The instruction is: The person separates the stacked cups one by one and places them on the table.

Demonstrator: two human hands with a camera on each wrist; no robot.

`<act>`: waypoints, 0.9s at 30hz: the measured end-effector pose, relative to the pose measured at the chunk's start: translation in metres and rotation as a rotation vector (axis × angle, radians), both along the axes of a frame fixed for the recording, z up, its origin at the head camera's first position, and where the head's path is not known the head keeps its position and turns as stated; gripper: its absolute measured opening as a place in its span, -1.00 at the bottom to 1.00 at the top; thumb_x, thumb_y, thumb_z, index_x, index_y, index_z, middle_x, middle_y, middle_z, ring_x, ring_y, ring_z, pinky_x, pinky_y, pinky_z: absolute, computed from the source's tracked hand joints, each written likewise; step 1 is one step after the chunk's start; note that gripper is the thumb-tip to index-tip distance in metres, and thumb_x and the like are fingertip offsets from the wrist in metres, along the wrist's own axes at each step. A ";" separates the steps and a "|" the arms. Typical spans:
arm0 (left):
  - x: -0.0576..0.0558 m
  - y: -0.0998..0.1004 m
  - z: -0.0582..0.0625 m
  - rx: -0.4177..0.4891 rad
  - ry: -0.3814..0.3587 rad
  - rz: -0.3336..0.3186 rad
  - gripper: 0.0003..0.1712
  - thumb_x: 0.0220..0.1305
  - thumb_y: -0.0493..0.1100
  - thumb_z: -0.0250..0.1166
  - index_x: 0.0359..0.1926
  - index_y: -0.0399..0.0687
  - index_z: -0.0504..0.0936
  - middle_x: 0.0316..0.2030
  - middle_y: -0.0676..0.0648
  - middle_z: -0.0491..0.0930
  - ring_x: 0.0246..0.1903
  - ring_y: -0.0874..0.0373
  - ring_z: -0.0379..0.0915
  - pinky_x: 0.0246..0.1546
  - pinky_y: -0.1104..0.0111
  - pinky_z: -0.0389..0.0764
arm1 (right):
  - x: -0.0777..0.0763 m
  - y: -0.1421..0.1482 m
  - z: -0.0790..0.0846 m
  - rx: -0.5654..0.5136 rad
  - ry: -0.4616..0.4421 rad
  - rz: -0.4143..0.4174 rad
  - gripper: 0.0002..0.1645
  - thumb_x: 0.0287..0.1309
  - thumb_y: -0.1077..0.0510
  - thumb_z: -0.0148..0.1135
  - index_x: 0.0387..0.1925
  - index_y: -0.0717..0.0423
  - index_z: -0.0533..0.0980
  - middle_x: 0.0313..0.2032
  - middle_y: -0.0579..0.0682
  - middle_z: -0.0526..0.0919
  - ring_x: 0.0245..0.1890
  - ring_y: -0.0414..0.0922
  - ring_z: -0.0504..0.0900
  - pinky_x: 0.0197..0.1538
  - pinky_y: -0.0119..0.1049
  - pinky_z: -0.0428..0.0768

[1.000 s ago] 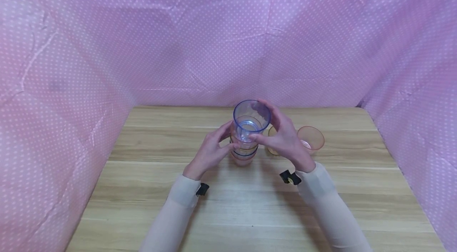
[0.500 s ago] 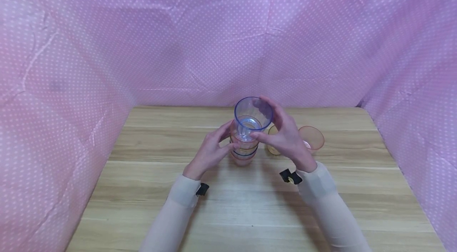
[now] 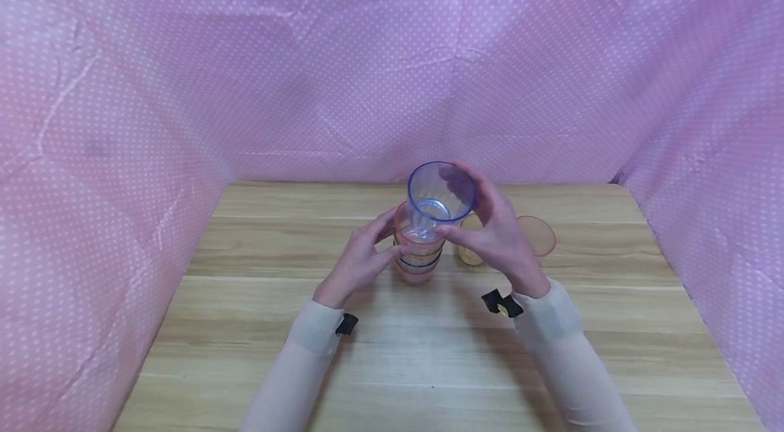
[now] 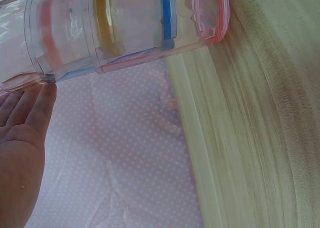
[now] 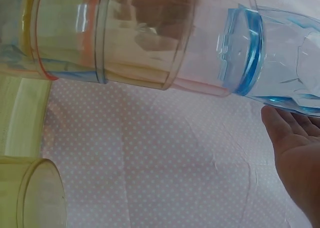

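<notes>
A stack of nested clear plastic cups with coloured rims stands upright on the wooden table. My left hand holds it from the left near the upper rims, thumb in front and fingers behind. My right hand grips a blue-rimmed cup between thumb and fingers above the stack. This blue cup tilts slightly, its base just inside the mouth of the top red-rimmed cup, as the right wrist view shows. In the left wrist view, fingers touch the stack's side.
Right of the stack, a yellow cup stands on the wooden table. Further right is a red-rimmed cup, partly hidden by my right hand. Pink dotted cloth hangs behind the table and at both sides.
My right hand has moved up and to the right, drawing the blue-rimmed cup further out of the stack. The left hand and the stack have stayed nearly still.
</notes>
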State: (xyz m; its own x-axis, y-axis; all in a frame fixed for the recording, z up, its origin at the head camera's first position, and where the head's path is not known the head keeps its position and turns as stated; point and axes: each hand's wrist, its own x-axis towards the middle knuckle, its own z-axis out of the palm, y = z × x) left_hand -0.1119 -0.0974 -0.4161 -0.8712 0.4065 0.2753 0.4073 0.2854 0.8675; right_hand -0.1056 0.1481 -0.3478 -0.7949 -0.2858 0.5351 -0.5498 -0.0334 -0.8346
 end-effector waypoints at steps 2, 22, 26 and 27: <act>0.000 0.000 0.000 0.008 0.008 -0.001 -0.15 0.26 -0.27 0.49 0.52 -0.07 0.36 0.37 -0.18 0.50 0.25 -0.11 0.55 0.35 0.18 0.53 | 0.000 0.002 0.000 -0.027 0.004 0.005 0.13 -0.06 0.42 0.61 0.51 0.34 0.20 0.37 0.35 0.43 0.37 0.10 0.46 0.43 -0.17 0.48; -0.002 0.001 -0.003 0.070 0.032 -0.049 -0.17 0.24 -0.31 0.48 0.49 -0.23 0.36 0.42 -0.16 0.44 0.22 -0.26 0.55 0.36 0.28 0.50 | 0.006 0.021 0.001 -0.160 0.029 0.016 0.17 -0.02 0.02 0.67 0.50 0.31 0.22 0.35 0.37 0.44 0.40 0.06 0.43 0.51 -0.10 0.36; -0.002 0.001 -0.003 0.068 0.040 -0.046 -0.17 0.24 -0.31 0.48 0.49 -0.18 0.37 0.41 -0.13 0.45 0.21 -0.20 0.57 0.36 0.32 0.50 | 0.008 0.026 0.003 -0.193 0.025 0.014 0.16 -0.05 0.15 0.68 0.49 0.36 0.22 0.35 0.35 0.45 0.40 0.07 0.44 0.50 -0.12 0.38; -0.003 0.001 -0.004 0.068 0.042 -0.045 -0.17 0.24 -0.31 0.48 0.49 -0.18 0.37 0.41 -0.12 0.46 0.21 -0.17 0.57 0.35 0.34 0.50 | 0.009 0.027 0.003 -0.202 0.025 0.013 0.16 -0.06 0.19 0.68 0.49 0.36 0.23 0.35 0.35 0.46 0.39 0.08 0.44 0.50 -0.12 0.38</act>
